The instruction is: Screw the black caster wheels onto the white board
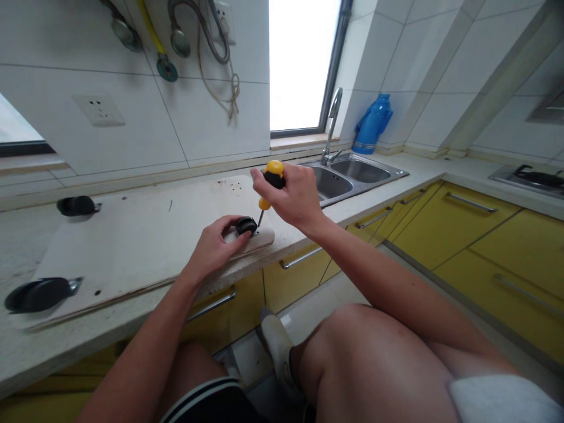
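Note:
A white wooden board (132, 235) lies on the countertop, with black casters at its two left corners: one at the back (76, 205) and one at the front (37, 295). At the board's front right corner, my left hand (219, 239) grips another black caster (245, 225), its fingers around the wheel. My right hand (293, 194) is wrapped round the yellow and black handle of a screwdriver (264, 203). The screwdriver stands nearly upright, its tip down at the caster's mounting plate. Whether a screw sits under the tip is too small to tell. Several small holes show at the board's back right corner.
A double steel sink (352, 187) with a tall faucet (333, 123) is set into the counter (299, 238) on the right. Behind it stands a blue thermos (372, 124). Yellow cabinets (462, 223) run below, and a gas stove (531, 176) is at far right. Hoses hang on the wall.

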